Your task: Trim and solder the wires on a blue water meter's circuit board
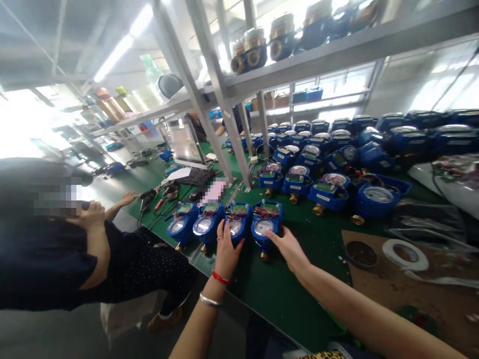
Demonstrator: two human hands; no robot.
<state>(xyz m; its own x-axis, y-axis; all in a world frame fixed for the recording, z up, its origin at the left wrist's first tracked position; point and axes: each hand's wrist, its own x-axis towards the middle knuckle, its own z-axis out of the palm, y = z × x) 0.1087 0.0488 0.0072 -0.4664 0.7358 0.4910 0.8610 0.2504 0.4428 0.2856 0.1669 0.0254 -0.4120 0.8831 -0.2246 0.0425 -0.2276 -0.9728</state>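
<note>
Several blue water meters with open tops, showing wires and small displays, stand in a short row on the green table. My left hand (pixel 227 249) grips one water meter (pixel 239 213), its fingers over the round dial and its thumb at the right side. My right hand (pixel 290 247) holds the rightmost water meter (pixel 266 219) of this row, thumb by the dial, other fingers partly hidden behind the blue case. A brass fitting points towards me below that meter. Left of my hands are two more, a water meter (pixel 204 225) and an outer water meter (pixel 181 225).
More blue meters (pixel 331 188) fill the table's right and back. A shelf post (pixel 235 149) rises behind my row. Tape roll (pixel 405 254) and dark round dish (pixel 361 253) lie on brown board at right. A co-worker (pixel 56 239) sits at left, beside cables and a monitor (pixel 184 142).
</note>
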